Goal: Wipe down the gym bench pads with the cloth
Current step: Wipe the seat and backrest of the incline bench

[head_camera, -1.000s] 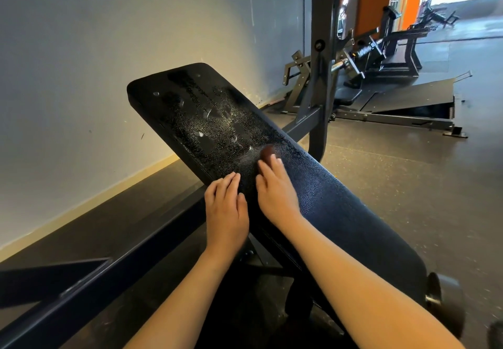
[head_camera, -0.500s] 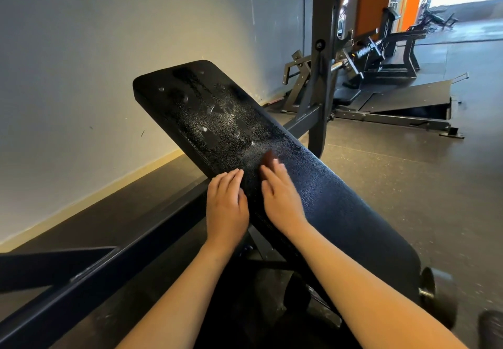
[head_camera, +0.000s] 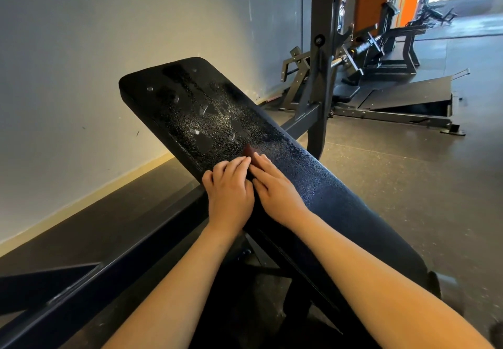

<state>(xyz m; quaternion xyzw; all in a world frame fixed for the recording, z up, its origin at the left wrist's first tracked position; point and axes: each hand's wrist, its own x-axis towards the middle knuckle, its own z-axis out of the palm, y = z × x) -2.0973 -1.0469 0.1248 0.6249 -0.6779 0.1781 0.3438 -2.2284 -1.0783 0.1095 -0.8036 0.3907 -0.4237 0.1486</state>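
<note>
Left hand [head_camera: 231,193] and right hand [head_camera: 276,188] lie flat, fingers straight, side by side mid bench pad [head_camera: 340,201], dark reddish cloth [head_camera: 248,153] mostly hidden under them, tip showing at 12 o'clock; I'd push toward 11 o'clock through the spray droplets [head_camera: 215,122], even pressure, overlapping passes.

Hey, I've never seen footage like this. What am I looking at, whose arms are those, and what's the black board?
No machine here: a camera worn on a person's head looks down at their own bare arms. The slanted black board is a gym bench pad, its upper part wet with droplets. The left hand and right hand lie side by side on it, fingers fairly straight. A dark reddish cloth peeks out past the right fingertips, pressed flat, not gripped. Other gym frames stand behind.
</note>
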